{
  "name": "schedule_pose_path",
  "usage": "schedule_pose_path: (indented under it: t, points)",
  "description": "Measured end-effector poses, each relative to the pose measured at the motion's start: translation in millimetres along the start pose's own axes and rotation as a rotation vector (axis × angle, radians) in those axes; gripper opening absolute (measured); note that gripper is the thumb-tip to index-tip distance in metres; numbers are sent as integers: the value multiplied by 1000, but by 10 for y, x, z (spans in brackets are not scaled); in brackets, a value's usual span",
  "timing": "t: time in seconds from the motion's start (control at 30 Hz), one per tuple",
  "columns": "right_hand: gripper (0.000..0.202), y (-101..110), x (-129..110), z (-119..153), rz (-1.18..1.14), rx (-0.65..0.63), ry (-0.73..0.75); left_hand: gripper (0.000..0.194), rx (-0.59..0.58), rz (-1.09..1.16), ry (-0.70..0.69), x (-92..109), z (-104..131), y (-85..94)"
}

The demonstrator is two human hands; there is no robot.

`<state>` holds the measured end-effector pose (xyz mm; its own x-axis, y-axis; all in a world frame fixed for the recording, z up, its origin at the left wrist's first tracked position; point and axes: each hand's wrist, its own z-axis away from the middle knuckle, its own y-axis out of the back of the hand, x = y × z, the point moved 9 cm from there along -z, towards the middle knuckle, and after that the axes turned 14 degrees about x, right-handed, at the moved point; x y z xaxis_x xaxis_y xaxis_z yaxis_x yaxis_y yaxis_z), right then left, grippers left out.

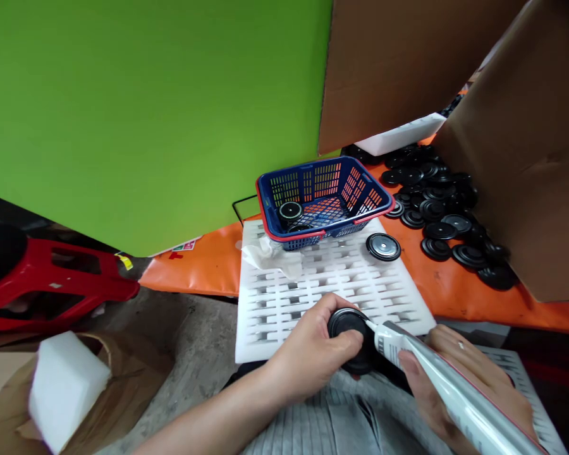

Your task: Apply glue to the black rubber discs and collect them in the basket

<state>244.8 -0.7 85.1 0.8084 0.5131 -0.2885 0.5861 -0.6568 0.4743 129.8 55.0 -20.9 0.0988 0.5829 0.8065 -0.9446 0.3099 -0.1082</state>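
Observation:
My left hand is closed on a round black disc, thumb across its face and fingers behind the rim. A long pale metal tube with a thin white nozzle lies in the grip of my right hand; the nozzle tip meets or nearly meets the disc's right rim. Both hands are at the near edge of a slotted white board. Another disc with a silvery centre rests on this board. A blue basket with red handles stands at the board's far end, a few discs inside.
Many black discs are heaped on the orange cover at right, beside brown cardboard. Crumpled white paper lies before the basket. A green panel rises behind. At left are a red stool and white foam.

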Motion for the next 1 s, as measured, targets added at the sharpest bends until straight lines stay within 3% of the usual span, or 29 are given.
schedule_pose_path:
  t: [0.17, 0.37, 0.6, 0.87, 1.0]
  points:
    - [29, 0, -1, 80, -15, -65, 112, 22, 29, -4, 7, 16, 15, 2]
    - [29, -2, 59, 188, -24, -96, 93, 31, -8, 19, 23, 25, 23, -36]
    - [26, 6, 63, 227, -12, -123, 92, 27, 44, -45, -2, 12, -2, 31]
    - [27, 36, -36, 48, 2, -49, 99, 36, 27, -67, -40, 21, -14, 14]
    - [29, 46, -71, -7, -39, -2, 82, 28, 32, -56, -50, 58, -8, 3]
